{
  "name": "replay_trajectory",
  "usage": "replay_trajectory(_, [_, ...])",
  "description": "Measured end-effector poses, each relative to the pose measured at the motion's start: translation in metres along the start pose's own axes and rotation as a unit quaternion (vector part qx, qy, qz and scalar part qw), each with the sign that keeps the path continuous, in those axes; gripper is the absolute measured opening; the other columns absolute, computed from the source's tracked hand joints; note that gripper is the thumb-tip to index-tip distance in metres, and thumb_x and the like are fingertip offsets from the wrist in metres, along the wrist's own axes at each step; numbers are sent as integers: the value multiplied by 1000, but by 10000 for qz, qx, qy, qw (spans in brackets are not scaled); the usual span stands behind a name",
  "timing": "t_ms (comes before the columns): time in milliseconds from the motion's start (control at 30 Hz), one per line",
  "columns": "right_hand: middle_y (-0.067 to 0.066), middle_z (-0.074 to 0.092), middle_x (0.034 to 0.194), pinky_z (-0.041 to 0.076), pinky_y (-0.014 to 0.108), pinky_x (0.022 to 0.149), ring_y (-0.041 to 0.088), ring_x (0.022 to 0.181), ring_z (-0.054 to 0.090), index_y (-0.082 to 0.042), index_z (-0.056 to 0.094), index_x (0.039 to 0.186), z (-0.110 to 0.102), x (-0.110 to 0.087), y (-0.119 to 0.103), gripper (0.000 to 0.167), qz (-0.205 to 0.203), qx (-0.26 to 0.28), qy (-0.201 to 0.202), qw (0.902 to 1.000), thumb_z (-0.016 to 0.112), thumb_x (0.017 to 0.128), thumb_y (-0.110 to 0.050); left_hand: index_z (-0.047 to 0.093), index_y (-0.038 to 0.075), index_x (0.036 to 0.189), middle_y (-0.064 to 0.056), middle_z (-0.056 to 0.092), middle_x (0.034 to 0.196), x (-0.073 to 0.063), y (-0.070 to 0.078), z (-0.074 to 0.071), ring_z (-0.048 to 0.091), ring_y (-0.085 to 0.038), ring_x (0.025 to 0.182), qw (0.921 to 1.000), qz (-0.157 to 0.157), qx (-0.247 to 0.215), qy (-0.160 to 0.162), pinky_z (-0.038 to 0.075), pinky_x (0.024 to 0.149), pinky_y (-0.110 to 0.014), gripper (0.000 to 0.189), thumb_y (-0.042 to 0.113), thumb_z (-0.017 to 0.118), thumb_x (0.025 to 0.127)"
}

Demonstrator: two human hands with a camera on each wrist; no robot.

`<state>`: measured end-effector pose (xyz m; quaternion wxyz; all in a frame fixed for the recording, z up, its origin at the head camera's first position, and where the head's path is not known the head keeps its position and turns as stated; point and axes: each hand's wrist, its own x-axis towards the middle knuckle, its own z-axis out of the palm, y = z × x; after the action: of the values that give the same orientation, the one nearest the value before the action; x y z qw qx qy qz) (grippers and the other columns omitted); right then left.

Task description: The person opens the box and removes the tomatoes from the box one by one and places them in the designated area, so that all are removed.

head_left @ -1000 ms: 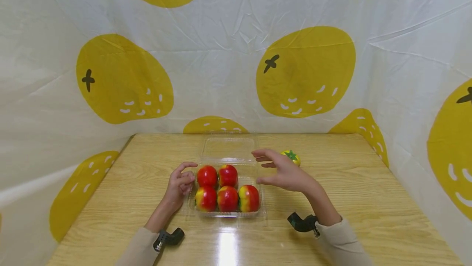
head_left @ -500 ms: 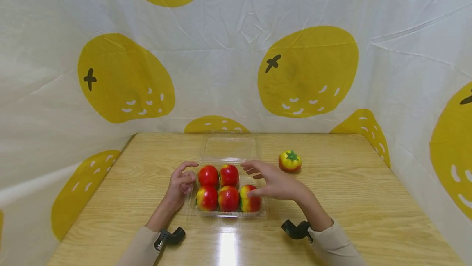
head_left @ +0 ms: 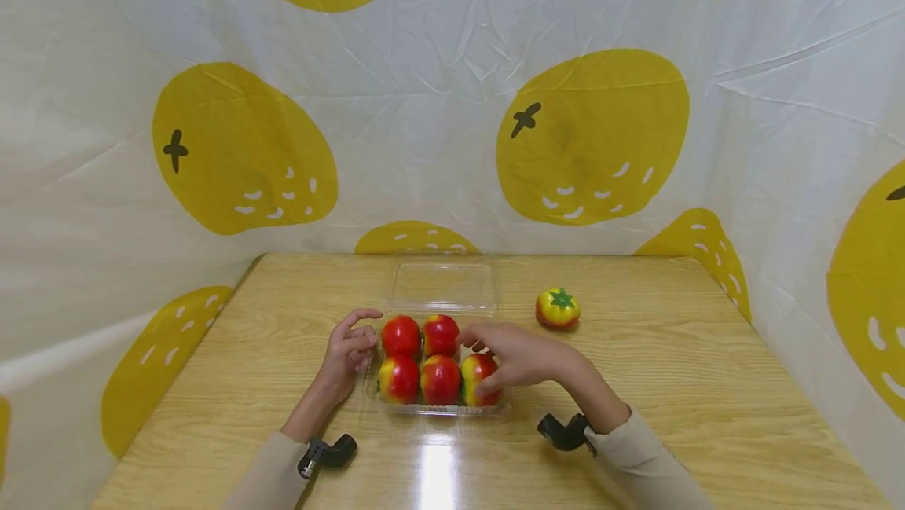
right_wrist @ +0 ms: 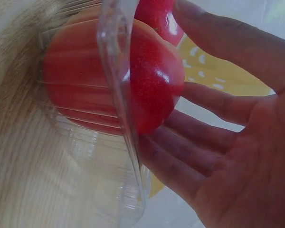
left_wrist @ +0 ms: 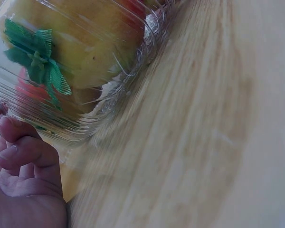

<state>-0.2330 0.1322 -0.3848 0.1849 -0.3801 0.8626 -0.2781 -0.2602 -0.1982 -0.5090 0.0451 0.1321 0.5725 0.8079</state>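
Observation:
A clear plastic clamshell box (head_left: 438, 409) lies on the table with its lid (head_left: 444, 284) folded back. Several red-and-yellow artificial fruits (head_left: 440, 379) sit in it in two rows; the back right spot holds none. One fruit's green leafy top (left_wrist: 38, 61) shows through the wall. My left hand (head_left: 345, 357) pinches the box's left rim between thumb and finger. My right hand (head_left: 523, 354) reaches over the right side, fingers spread loosely around the front right fruit (head_left: 475, 376). Its fingertips lie close against that fruit (right_wrist: 156, 78); whether they press it I cannot tell.
Another yellow-red fruit (head_left: 558, 309) with a green star-shaped top stands on the wooden table (head_left: 636, 384), right of the lid. A white curtain (head_left: 417, 141) printed with big yellow fruits surrounds the table's back and sides. Each wrist carries a black camera mount (head_left: 566, 431).
My right hand has moved left and down, from beside the box to over its front right fruit, uncovering the loose fruit behind. My left hand has stayed at the rim.

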Motion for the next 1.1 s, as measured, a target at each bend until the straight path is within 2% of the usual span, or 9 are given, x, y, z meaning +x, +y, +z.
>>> replay_trajectory(200, [3, 68, 122, 52, 37, 101, 19, 111, 62, -6, 61, 132, -2, 7, -5, 61, 164, -352, -268, 9989, 87, 79, -21, 59, 14, 121, 8, 60, 66, 0, 2, 2, 40, -3, 46, 9999, -8, 52, 117, 24, 40, -20, 36, -7, 46, 95])
replay_trajectory(367, [-2, 67, 117, 51, 34, 98, 16, 106, 59, -7, 62, 130, -1, 13, -5, 60, 385, -487, -464, 9970, 88, 78, -22, 59, 13, 121, 7, 60, 66, 0, 2, 3, 39, -4, 46, 9999, -26, 5, 106, 19, 42, -24, 35, -7, 46, 95])
replay_trajectory(533, [-3, 65, 108, 50, 30, 88, 13, 95, 55, -6, 64, 126, -1, 17, -7, 56, 583, -552, -624, 9948, 89, 77, -20, 57, 10, 123, 7, 60, 66, 0, 1, 3, 38, -5, 46, 9999, -58, -17, 91, 19, 42, -24, 35, -7, 46, 95])
replay_trajectory(833, [-3, 65, 110, 50, 31, 91, 14, 98, 55, -7, 64, 127, -1, 17, -9, 57, 747, -674, -690, 9925, 89, 77, -19, 57, 11, 123, 7, 59, 65, 2, 3, 5, 40, -5, 48, 9999, -102, 0, 92, 20, 42, -24, 34, -6, 46, 96])
replay_trajectory(1100, [-3, 66, 114, 50, 33, 94, 13, 99, 56, -7, 65, 128, -3, 17, -11, 58, 667, -669, -666, 9933, 88, 77, -19, 56, 10, 123, 7, 59, 66, 0, 3, 4, 41, -4, 48, 9998, -116, 6, 136, 21, 42, -23, 33, -6, 46, 96])
